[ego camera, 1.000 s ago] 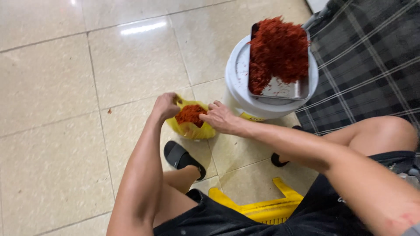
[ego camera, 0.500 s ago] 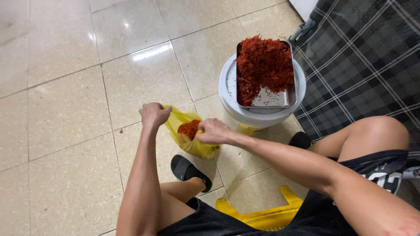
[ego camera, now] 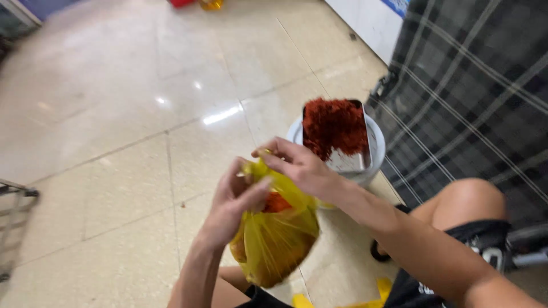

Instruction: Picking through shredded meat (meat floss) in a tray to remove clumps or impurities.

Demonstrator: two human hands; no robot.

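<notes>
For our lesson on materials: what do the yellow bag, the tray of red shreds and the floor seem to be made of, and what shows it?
Yellow bag: thin, see-through plastic film; it crinkles and the red contents show through.
Tray: probably stainless steel; bare silvery, reflective base.
Floor: likely glazed ceramic or stone tiles; glossy glare, straight grout lines.

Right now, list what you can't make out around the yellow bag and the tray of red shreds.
Head view only:
- Yellow bag: its red filling is mostly veiled by the plastic, so how full it is stays unclear.
- Bag mouth: covered by the left hand and right hand; knotted or open, can't tell.
- White bucket: inside hidden by the metal tray.
- Yellow piece by the legs: cut off by the bottom edge.
</notes>
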